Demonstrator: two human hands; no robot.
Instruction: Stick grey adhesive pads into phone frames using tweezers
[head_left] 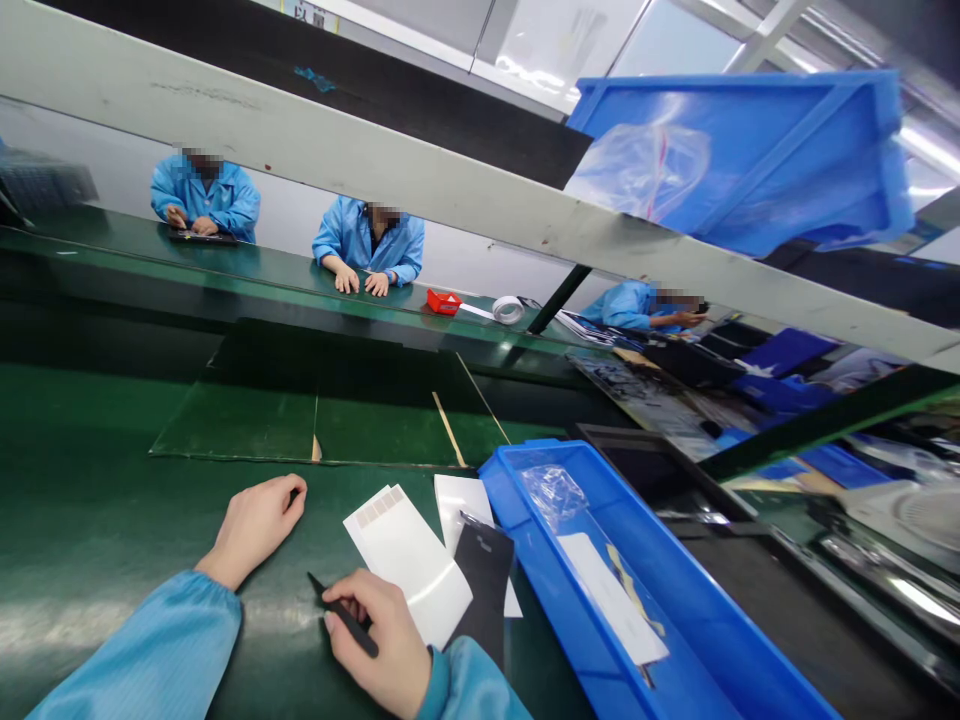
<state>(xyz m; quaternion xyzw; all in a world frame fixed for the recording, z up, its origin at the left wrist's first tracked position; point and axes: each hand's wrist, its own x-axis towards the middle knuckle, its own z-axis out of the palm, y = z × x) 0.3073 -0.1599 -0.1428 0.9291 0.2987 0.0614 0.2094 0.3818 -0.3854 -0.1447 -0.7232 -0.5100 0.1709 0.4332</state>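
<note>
Green worktop [90, 440] runs under both hands; the left hand [255, 530] lies loosely curled and empty, just beside a white card [405, 570] with grey patches at one end; the right hand [379, 640] pinches a slim black pen-like tool [331, 603] between thumb and fingers, its tip pointing up and left, not touching the card; a white sheet [459, 505] and a black sheet [484, 590] overlap the card's far side, flat on the worktop; a blue plastic tray [519, 560] stands just right of them, holding a clear plastic bag [551, 495] and a white paper slip [611, 600]; farther off, two co-workers [371, 240] in blue smocks rest their hands on a green bench [225, 275], near a red box [444, 301] and a tape roll [508, 310]; a second blue tray [750, 160] sits tilted at upper right.
</note>
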